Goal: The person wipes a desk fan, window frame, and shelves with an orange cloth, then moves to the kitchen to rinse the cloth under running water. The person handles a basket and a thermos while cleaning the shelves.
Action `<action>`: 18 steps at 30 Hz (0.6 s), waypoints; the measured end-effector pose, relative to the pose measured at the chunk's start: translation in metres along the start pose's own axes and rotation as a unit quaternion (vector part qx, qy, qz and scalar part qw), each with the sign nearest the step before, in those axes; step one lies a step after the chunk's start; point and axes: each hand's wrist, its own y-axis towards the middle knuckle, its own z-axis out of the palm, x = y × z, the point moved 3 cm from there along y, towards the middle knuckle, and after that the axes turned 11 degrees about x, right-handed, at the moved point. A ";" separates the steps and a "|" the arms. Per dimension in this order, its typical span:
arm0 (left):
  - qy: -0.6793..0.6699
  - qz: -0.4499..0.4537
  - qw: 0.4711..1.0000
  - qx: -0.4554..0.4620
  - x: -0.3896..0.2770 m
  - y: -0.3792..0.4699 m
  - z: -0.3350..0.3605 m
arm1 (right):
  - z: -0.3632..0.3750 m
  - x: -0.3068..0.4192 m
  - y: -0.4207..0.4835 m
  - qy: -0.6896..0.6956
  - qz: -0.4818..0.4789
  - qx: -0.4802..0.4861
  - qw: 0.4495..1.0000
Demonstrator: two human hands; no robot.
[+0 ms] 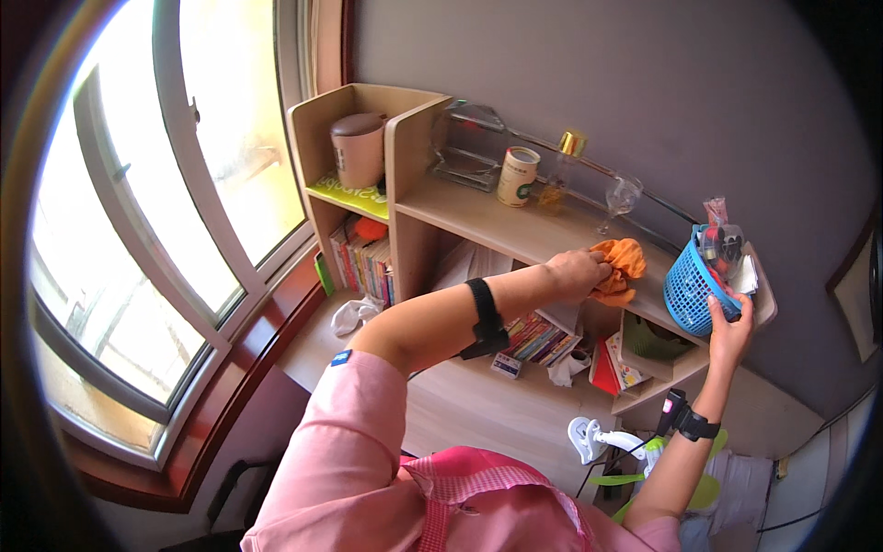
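My left hand is closed on a crumpled orange cloth over the upper shelf of a wooden desk hutch. Further right, a blue perforated plastic basket leans at the shelf's right end. Fingers and thumb of my right hand grip its near rim. Packets, a clear container and white paper fill the basket. A stemmed clear glass stands behind the cloth. To its left are a gold-capped clear bottle and a cream cylindrical can.
A clear display case and a pink lidded bin stand at the left. Below are books, a small box and a white cloth. A white and green fan is near my right forearm. The window is at the left.
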 end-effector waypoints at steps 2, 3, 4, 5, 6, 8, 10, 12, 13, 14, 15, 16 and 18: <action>0.019 0.002 0.999 -0.033 0.005 -0.030 -0.001 | 0.004 -0.003 0.001 0.008 0.006 0.010 1.000; 0.026 0.000 0.999 -0.047 0.008 -0.042 -0.002 | 0.005 -0.005 0.002 -0.007 0.006 0.011 1.000; 0.036 -0.002 0.997 -0.068 0.011 -0.053 -0.002 | 0.008 -0.007 0.004 -0.021 0.014 0.012 1.000; 0.048 -0.003 0.995 -0.088 0.013 -0.063 -0.003 | 0.010 -0.011 0.006 -0.030 0.020 0.009 0.999; 0.058 -0.009 0.993 -0.100 0.018 -0.073 -0.004 | 0.013 -0.016 0.010 -0.040 0.029 0.023 0.999; 0.103 -0.014 0.985 -0.138 0.023 -0.091 -0.004 | 0.017 -0.029 0.014 -0.052 0.036 0.020 0.998; 0.119 -0.027 0.975 -0.186 0.031 -0.107 -0.005 | 0.023 -0.042 0.018 -0.035 0.041 0.023 0.998; 0.170 -0.060 0.958 -0.221 0.040 -0.123 -0.006 | 0.027 -0.050 0.021 -0.032 -0.002 0.002 0.999; 0.184 -0.088 0.957 -0.205 0.046 -0.130 -0.005 | 0.030 -0.055 0.022 -0.036 -0.009 0.011 0.999; 0.207 -0.094 0.944 -0.238 0.050 -0.138 -0.005 | 0.031 -0.057 0.021 -0.056 -0.005 -0.001 0.998; 0.230 -0.111 0.934 -0.252 0.052 -0.142 -0.007 | 0.032 -0.058 0.020 -0.050 -0.022 -0.002 0.998; 0.244 -0.125 0.932 -0.239 0.060 -0.150 -0.007 | 0.032 -0.056 0.018 -0.049 -0.039 -0.020 0.998; 0.234 -0.153 0.929 -0.242 0.076 -0.169 -0.009 | 0.032 -0.048 0.012 0.006 -0.050 -0.033 0.998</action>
